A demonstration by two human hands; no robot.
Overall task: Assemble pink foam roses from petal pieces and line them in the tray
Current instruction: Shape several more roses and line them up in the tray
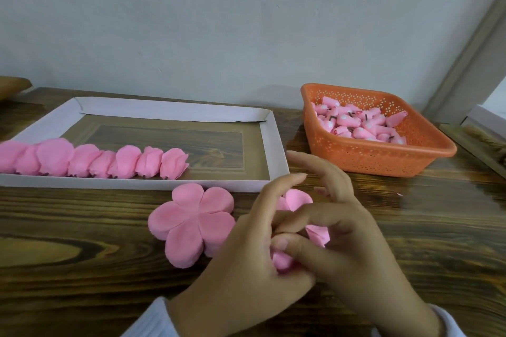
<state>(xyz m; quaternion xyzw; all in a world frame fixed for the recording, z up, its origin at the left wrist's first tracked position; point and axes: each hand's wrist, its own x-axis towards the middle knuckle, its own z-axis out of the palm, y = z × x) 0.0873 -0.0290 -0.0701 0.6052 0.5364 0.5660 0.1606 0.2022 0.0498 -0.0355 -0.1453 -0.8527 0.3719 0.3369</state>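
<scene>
Both hands meet at the table's front centre around a pink foam rose (297, 198), whose petals show between the fingers. My left hand (243, 260) grips it from the left, thumb on its lower petal. My right hand (347, 238) pinches it from the right with thumb and forefinger. A stack of flat five-lobed pink petal pieces (191, 223) lies just left of my hands. Several finished roses (93, 160) stand in a row along the near side of the white cardboard tray (273, 145).
An orange perforated basket (383, 159) at the back right holds several pink rose buds (361, 124) with short dark stems. The dark wooden table (82, 268) meets a grey wall behind. A white box edge shows at the far right.
</scene>
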